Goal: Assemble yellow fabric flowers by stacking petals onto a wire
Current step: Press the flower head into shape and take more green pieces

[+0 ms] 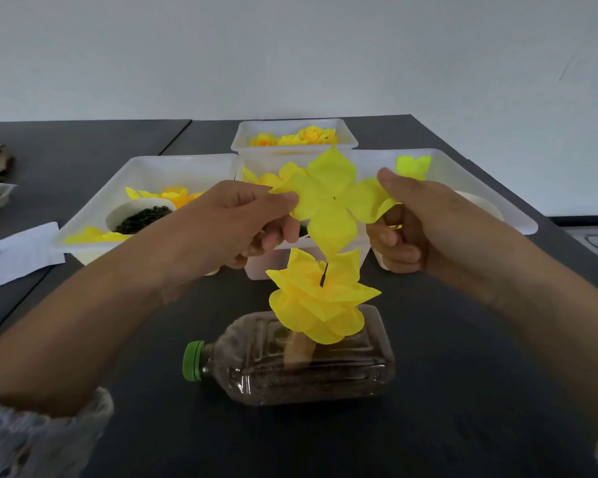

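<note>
Petal layer (330, 198), 4-lobed cross shape, held flat-on to the cam w/ lobes at 12, 3, 6 and 9 o'clock, right above the half-built flower (320, 301). Wire (324, 274) pokes up out of that flower, tilted a bit toward 1 o'clock. Left hand (235, 222) pinches the 9 o'clock lobe, thumb on top, other fingers curled under. Right hand (411, 219) pinches the 3 o'clock lobe same way. Flower sits over a bottle (290, 360) lying on its side, cap at 9 o'clock.

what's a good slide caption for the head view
Both hands, left hand and right hand, hold a four-lobed petal above the flower on its wire.
</note>
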### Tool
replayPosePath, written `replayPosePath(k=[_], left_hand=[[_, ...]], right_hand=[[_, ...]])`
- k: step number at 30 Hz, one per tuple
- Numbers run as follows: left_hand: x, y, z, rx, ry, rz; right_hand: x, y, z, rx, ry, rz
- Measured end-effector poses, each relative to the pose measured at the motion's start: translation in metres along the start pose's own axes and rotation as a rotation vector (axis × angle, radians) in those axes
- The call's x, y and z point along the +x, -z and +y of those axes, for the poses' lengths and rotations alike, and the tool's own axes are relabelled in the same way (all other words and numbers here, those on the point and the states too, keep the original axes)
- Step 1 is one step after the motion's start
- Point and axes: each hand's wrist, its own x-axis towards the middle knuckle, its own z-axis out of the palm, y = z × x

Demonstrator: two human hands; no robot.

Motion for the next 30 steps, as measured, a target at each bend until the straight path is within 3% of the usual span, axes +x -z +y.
replayPosePath(k=[8,24,30], left_hand=[[-0.002,-0.001,0.001,0.012,-0.045,-0.056],[-0.009,-0.004,-0.016,0.05,0.032,-0.177],[-0.008,-0.004,-0.023,0.106,0.029,-0.137]], right_hand=[[0.001,0.008,0.007,-0.028,0.05,0.027],[0.016,0.007,0.029,-0.116,0.0,0.065],[0.014,0.007,0.03,-0.118,-0.008,0.038]])
